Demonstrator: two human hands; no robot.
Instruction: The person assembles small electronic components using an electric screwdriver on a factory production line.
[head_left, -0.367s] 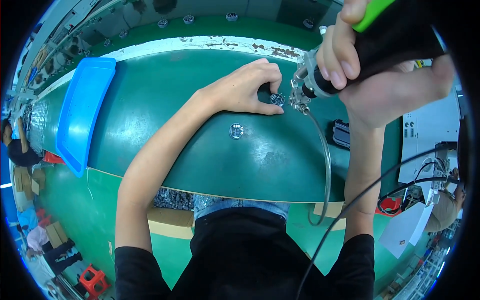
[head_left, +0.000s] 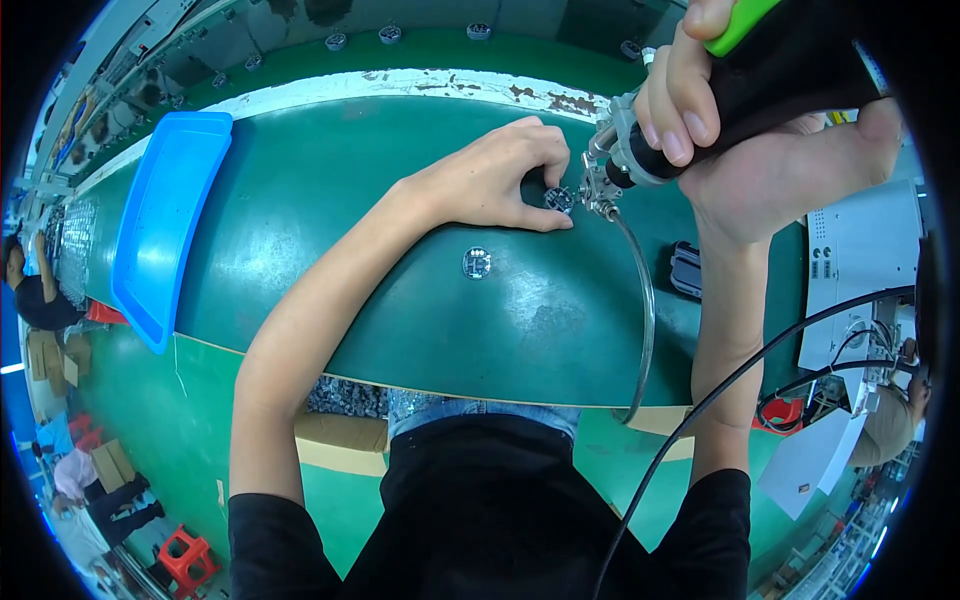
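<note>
Fingers of the left hand [head_left: 500, 185] pinch a small round part [head_left: 559, 199] flat on the green bench [head_left: 330, 200]; the right hand [head_left: 760, 120] grips a powered driver [head_left: 700, 120], tip at that part (fastening apparently underway). A second round part [head_left: 476, 263] lies nearby, seemingly unworked.

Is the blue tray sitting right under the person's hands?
No, the blue tray lies far off at the left end of the green table, apart from both hands.
</note>
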